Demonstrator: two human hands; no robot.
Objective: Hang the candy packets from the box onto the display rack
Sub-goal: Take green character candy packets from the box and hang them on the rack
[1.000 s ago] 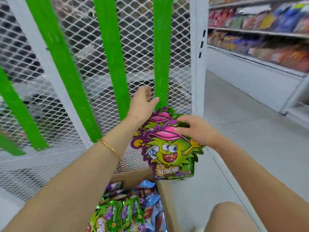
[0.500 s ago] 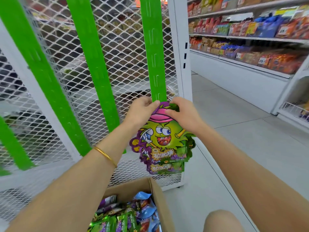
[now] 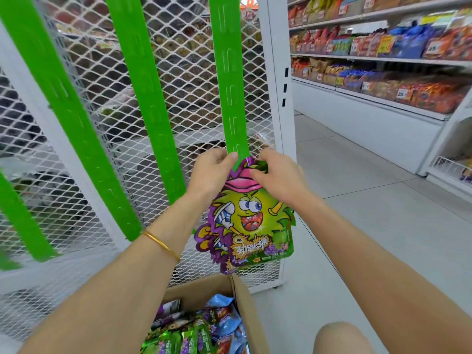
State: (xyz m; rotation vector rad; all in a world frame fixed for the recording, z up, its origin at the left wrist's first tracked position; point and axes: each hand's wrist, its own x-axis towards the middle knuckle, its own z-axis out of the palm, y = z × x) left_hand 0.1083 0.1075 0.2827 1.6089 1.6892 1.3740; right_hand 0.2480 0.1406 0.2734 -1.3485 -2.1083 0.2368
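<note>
Left hand (image 3: 212, 172) pinching green strip (image 3: 233, 85), right hand (image 3: 278, 177) gripping candy packet (image 3: 251, 223); below — box (image 3: 201, 286)

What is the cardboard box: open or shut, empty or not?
Open, not empty: the cardboard box shows no lid across its top, and candy packets lie piled inside. Its depth cannot be told.

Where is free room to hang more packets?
Free: the right green strip above the candy packet, and the middle green strip beside it. Crowded: the right strip's lower end, where left hand, right hand and packet meet.
</note>
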